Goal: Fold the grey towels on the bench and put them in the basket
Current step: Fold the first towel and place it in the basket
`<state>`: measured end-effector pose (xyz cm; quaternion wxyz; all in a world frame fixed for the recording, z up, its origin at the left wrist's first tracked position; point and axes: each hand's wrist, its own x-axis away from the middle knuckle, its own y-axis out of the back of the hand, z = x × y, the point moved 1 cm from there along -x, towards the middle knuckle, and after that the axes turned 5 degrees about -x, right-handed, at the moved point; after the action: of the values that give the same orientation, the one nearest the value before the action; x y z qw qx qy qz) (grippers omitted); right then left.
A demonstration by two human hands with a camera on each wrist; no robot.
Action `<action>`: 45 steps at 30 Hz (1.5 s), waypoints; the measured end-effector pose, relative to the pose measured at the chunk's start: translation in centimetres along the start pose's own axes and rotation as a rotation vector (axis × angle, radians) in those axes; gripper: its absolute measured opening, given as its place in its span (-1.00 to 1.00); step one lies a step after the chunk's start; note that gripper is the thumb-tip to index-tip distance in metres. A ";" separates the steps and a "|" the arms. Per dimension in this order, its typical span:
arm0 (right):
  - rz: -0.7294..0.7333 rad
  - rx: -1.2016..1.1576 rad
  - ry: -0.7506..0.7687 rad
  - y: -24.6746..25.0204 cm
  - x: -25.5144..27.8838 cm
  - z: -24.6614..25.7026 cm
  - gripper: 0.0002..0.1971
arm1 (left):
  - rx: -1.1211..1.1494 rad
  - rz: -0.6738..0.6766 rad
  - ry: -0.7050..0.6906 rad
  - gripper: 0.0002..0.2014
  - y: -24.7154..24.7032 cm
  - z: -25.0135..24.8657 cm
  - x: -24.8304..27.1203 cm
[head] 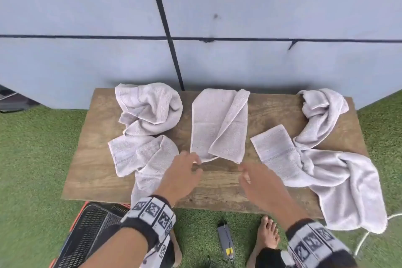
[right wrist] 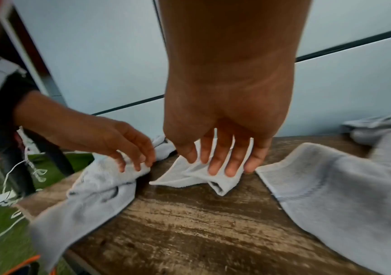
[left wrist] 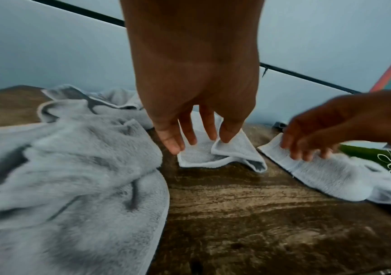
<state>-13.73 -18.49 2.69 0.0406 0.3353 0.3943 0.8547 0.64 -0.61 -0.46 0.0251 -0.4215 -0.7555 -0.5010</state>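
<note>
Bench: 2 hands near mid towel

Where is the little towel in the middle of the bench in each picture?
Head: middle towel at the centre, just beyond both hands.
Left wrist: centre, under the left hand's fingertips.
Right wrist: centre, below the right hand's fingers.
Shared landmark: the wooden bench.
</note>
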 end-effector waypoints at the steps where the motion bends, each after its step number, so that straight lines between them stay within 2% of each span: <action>1: -0.066 0.042 0.023 -1.0 -1.6 -0.2 -0.64 | -0.032 -0.045 -0.038 -0.76 -1.1 0.4 -1.0; 3: -0.174 0.146 0.039 -2.8 -4.5 -0.5 -0.53 | -0.190 -0.121 -0.079 -0.59 -3.1 1.4 -3.0; 5: -0.240 0.254 0.058 -4.3 -6.7 -0.8 -0.53 | -0.270 -0.187 -0.101 -0.52 -4.6 2.1 -4.5; 6: -0.253 0.295 0.056 -5.0 -7.3 -1.0 -0.58 | -0.284 -0.216 -0.109 -0.55 -5.2 2.4 -5.0; 9: -0.325 0.346 0.065 -5.9 -8.4 -1.8 -0.79 | -0.295 -0.362 -0.210 -0.83 -6.2 3.5 -6.3; 12: -0.441 0.264 0.077 -5.8 -7.8 -2.2 -0.93 | -0.206 -0.422 -0.353 -0.95 -5.7 3.4 -6.6; 15: -0.507 0.190 0.089 -5.1 -5.6 -2.0 -0.88 | 0.006 -0.498 -0.447 -0.95 -4.4 2.2 -4.6; 19: -0.567 0.128 0.131 -4.4 -1.7 -1.3 -0.85 | 0.275 -0.534 -0.535 -0.93 -2.1 -0.8 -0.2; 21: -0.620 0.089 0.177 -3.8 -0.5 -1.1 -0.79 | 0.303 -0.580 -0.578 -0.93 -1.0 -2.2 1.4; 24: -0.633 -0.066 0.387 -3.2 2.0 0.0 -0.38 | 0.287 -0.528 -0.658 -0.93 0.1 -4.4 4.2; 25: -0.618 -0.070 0.448 -3.0 2.7 0.6 -0.34 | 0.267 -0.498 -0.688 -0.92 0.3 -5.1 5.1; 27: -0.613 -0.007 0.508 -2.7 3.7 1.4 -0.45 | 0.210 -0.472 -0.724 -0.92 0.4 -6.4 6.7; 28: -0.629 0.007 0.536 -2.6 4.4 1.7 -0.53 | 0.195 -0.475 -0.733 -0.96 0.4 -6.9 7.4; 30: -0.643 -0.049 0.576 -2.2 6.6 2.2 -0.77 | 0.190 -0.481 -0.713 -0.85 0.5 -7.4 8.8; 32: -0.670 -0.045 0.585 -1.7 8.5 2.3 -0.76 | 0.209 -0.455 -0.692 -0.71 1.0 -7.3 10.1; 35: -0.720 -0.079 0.566 -0.5 11.5 2.0 -0.89 | 0.080 -0.456 -0.657 -0.71 1.7 -6.0 11.2; 40: -0.887 -0.274 0.481 2.2 14.4 0.8 -0.72 | 0.037 -0.573 -0.562 -0.67 2.6 -3.0 11.4; 41: -0.867 -0.256 0.445 2.5 14.4 0.5 -0.73 | 0.056 -0.598 -0.550 -0.66 2.6 -2.8 11.5; 43: -0.775 -0.257 0.405 2.3 14.4 0.2 -0.93 | 0.128 -0.596 -0.552 -0.68 2.6 -3.7 11.9; 44: -0.732 -0.261 0.412 1.9 14.3 0.2 -0.82 | 0.140 -0.588 -0.567 -0.71 2.5 -4.4 12.0; 45: -0.688 -0.267 0.466 1.3 14.1 0.3 -0.63 | 0.130 -0.578 -0.603 -0.73 2.4 -5.3 12.0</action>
<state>-24.18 -14.50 11.42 0.2757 -0.0254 0.3679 0.8877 -7.54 2.93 9.45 -0.3119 -0.3177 -0.8461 -0.2929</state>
